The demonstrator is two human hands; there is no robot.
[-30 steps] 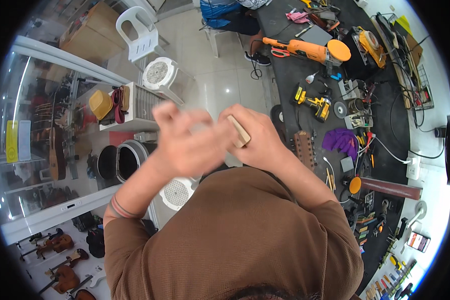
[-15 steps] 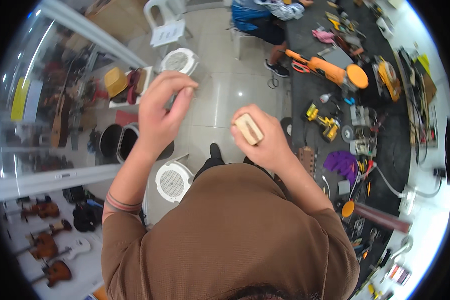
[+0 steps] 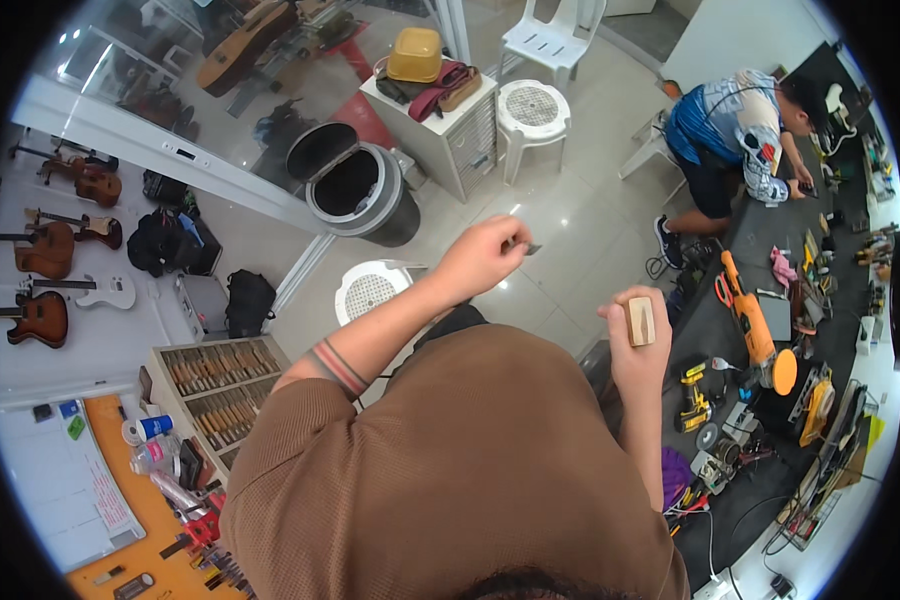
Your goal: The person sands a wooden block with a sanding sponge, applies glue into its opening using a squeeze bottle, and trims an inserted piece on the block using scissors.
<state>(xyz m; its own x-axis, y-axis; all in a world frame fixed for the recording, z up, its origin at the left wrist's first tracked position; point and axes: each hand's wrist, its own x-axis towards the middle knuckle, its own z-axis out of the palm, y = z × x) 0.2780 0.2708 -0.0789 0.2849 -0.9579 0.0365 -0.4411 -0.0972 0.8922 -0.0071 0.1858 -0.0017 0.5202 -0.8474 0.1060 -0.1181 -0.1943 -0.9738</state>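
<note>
My right hand (image 3: 642,355) is wrapped round a small pale wooden block (image 3: 640,321) with a darker mark on its face. The block points upward out of my fist, beside the workbench edge. My left hand (image 3: 488,256) is closed in a pinch over the tiled floor, apart from the right one. A small dark flat piece (image 3: 533,248) sticks out from its fingertips; it is too small to name. Both hands are raised in front of my body.
To the right, the dark workbench (image 3: 705,430) carries an orange power tool (image 3: 755,320) and a yellow drill (image 3: 692,398). Another person (image 3: 725,150) sits at its far end. A bin (image 3: 370,195), a white stool (image 3: 370,290) and a drawer cabinet (image 3: 460,135) stand left.
The view has turned to the left, bringing in a tool rack and an orange worktop. My left hand now shows a dark piece at its fingertips. My right hand still grips the wooden block.
</note>
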